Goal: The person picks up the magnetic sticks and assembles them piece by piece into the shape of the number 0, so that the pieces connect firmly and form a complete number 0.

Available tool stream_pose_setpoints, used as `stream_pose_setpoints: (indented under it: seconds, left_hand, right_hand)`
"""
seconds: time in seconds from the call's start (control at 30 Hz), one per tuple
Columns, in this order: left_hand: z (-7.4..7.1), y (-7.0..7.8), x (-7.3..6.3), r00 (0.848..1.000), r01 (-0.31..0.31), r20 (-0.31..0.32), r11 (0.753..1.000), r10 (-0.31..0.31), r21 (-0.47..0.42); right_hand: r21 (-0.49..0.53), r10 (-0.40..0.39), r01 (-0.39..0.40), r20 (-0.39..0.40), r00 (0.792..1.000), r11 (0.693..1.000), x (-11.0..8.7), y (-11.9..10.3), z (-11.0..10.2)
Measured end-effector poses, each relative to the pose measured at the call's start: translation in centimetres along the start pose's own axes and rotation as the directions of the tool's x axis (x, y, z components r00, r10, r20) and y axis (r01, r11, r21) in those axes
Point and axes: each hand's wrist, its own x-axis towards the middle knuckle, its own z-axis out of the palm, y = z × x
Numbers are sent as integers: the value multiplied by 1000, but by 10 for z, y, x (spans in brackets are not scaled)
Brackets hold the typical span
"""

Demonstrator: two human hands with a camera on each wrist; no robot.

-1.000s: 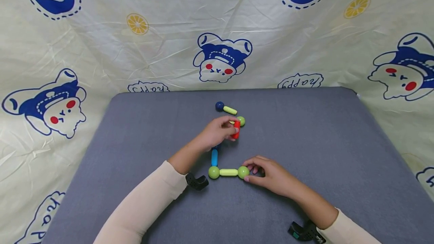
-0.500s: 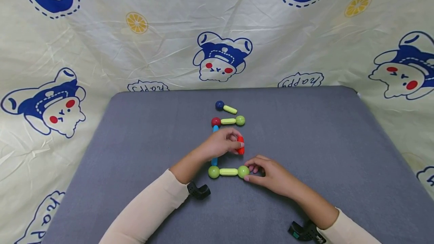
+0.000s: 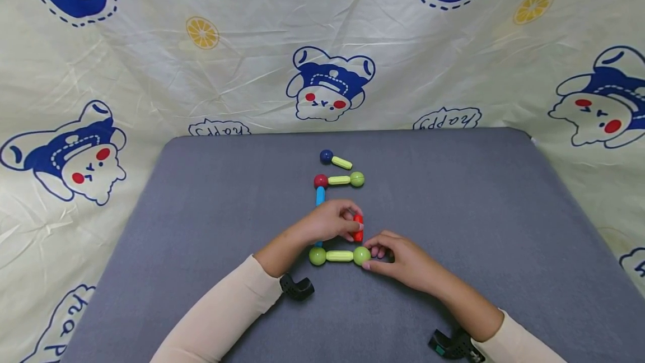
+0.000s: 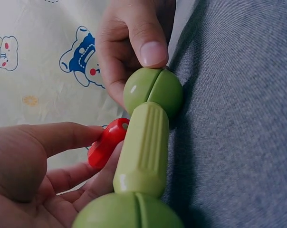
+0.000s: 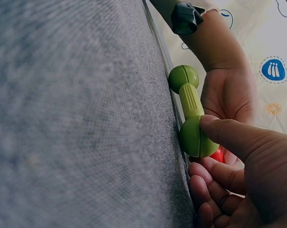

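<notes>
My left hand (image 3: 332,220) pinches a red magnetic rod (image 3: 358,228) between thumb and fingers, just beyond a green ball (image 3: 361,255). In the left wrist view the red rod (image 4: 108,143) points its end toward the green pieces. With thumb and fingertips, my right hand (image 3: 403,262) holds that ball (image 5: 199,137). A yellow-green rod (image 3: 340,256) joins it to another green ball (image 3: 317,256) on the left. From there a blue line runs away from me, partly hidden under my left hand, to a blue rod (image 3: 320,195) and a dark red ball (image 3: 321,181).
A second yellow-green rod (image 3: 339,180) joins the dark red ball to a far green ball (image 3: 357,178). Behind it, apart, lie a dark blue ball (image 3: 326,157) and a yellow-green rod (image 3: 342,163). Grey cloth covers the table (image 3: 227,195); a printed curtain (image 3: 252,71) hangs behind.
My left hand has brought the red rod toward me from beside the far green ball to near the one in my right hand. The right hand has stayed in place.
</notes>
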Motion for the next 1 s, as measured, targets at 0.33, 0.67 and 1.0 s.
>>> stream_pose_setpoints:
  seconds: [0.33, 0.67, 1.0]
  left_hand:
    - [4, -2, 0, 999, 33, 9, 999, -33, 22]
    - [0, -3, -4, 1000, 11, 1, 992, -11, 122]
    - [-4, -4, -4, 998, -58, -9, 964, 62, 258]
  right_hand:
    - [-1, 0, 0, -6, 1000, 1000, 0, 0, 0]
    - [3, -5, 5, -6, 1000, 1000, 1, 2, 1]
    - [4, -6, 6, -21, 1000, 1000, 1, 3, 2]
